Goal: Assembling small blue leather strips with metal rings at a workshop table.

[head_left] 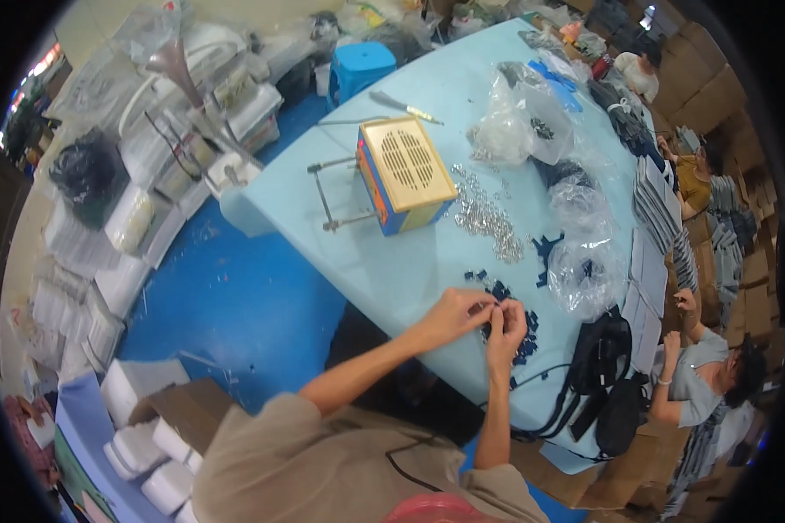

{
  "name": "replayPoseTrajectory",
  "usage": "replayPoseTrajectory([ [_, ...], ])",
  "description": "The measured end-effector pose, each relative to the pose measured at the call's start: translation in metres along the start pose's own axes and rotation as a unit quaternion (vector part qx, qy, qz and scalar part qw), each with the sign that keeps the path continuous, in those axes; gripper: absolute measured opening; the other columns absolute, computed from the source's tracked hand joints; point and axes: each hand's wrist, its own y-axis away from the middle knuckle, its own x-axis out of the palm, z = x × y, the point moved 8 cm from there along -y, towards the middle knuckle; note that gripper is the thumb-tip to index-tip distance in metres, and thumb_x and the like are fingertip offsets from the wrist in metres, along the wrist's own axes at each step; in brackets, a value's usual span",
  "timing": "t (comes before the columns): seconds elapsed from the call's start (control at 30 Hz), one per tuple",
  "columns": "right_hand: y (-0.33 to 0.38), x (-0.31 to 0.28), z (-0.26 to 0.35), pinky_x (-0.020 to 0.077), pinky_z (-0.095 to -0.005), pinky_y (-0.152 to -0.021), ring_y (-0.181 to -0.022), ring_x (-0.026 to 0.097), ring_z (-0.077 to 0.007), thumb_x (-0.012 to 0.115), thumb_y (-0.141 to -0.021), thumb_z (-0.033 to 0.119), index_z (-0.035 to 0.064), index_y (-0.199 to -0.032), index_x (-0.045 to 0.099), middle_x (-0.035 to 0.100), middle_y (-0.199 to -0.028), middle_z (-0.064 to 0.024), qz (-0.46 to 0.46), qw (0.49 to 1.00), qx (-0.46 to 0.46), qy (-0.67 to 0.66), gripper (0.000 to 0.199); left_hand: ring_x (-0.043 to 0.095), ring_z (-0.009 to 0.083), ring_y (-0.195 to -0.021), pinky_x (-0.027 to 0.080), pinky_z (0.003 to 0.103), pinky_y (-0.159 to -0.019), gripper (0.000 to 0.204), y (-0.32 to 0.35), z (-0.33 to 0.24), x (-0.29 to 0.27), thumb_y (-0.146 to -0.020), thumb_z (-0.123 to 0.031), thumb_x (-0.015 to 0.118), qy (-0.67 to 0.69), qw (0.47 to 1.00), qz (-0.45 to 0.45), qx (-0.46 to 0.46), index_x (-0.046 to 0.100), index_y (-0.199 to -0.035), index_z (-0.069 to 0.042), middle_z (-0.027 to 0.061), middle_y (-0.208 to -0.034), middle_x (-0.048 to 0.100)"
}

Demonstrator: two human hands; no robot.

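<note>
My left hand [460, 314] and my right hand [508, 331] meet fingertip to fingertip above the near part of the table. Both are closed in a pinch. Whatever sits between the fingertips is too small to make out. Under and around them lies a loose heap of small dark blue pieces [527, 347], partly hidden by my hands. Beyond it, many small shiny metal pieces [488, 220] are spread over the light blue table [410, 292].
A yellow-topped box with a slotted grille [407, 166] stands left of the metal pieces, a metal frame [324, 199] beside it. Clear plastic bags [584, 270] and a black bag [603, 353] lie to the right. Behind is a blue stool [362, 68]. Several people work at right.
</note>
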Motion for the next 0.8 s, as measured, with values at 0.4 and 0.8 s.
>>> replayPoseTrajectory([
  [0.4,-0.012,0.014,0.016,0.0512,-0.0262,-0.072,-0.081,0.06,-0.011,0.063,-0.102,0.011,0.0023,-0.101,0.055,0.058,-0.089,-0.0033,0.059,0.997,-0.042,-0.032,0.012,0.072,0.0122,-0.078,0.06,0.029,-0.07,0.017,0.0,0.017,0.003,-0.098,-0.007,0.068,0.012,1.0,-0.02,-0.019,0.072,-0.107,0.006,0.0114,-0.088,0.076],
  [0.8,-0.006,0.007,0.031,0.0544,-0.0291,-0.077,-0.085,0.064,-0.0164,0.072,-0.089,-0.004,-0.0019,-0.1,0.061,0.057,-0.106,-0.008,0.0,0.992,-0.127,-0.006,0.015,0.072,0.0126,-0.085,0.06,0.027,-0.076,0.018,-0.002,0.029,0.003,-0.101,-0.007,0.067,0.124,0.99,0.012,-0.071,0.071,-0.113,0.005,0.0085,-0.095,0.075],
])
